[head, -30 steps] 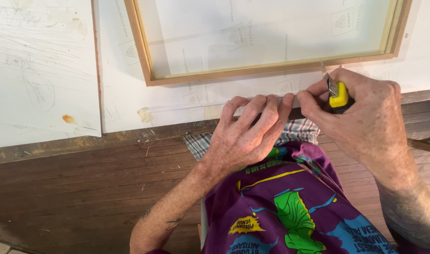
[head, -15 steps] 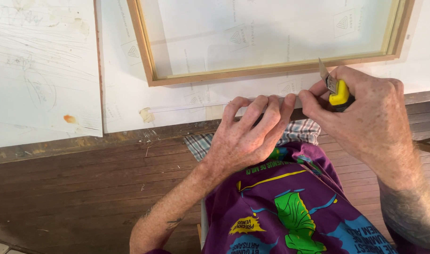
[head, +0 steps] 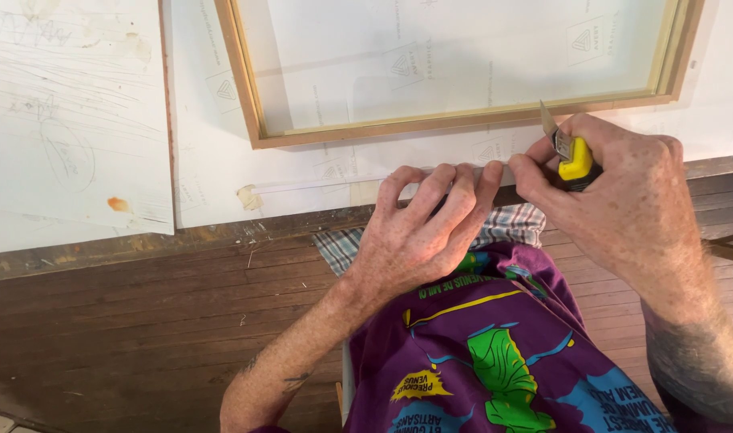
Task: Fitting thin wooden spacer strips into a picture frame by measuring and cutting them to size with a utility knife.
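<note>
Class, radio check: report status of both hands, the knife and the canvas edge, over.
Left hand pressing flat on white canvas edge. Right hand gripping yellow utility knife, blade up beside wooden frame. Left fingertips sit close to the blade.

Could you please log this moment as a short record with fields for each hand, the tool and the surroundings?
left hand: left hand pressed flat, fingers on the near edge of the white sheet
right hand: right hand gripping a yellow utility knife
tool: blade out, tip pointing up toward the wooden frame
surroundings: frame lies on the sheet; second white sheet to the left; dark wooden floor below
</note>
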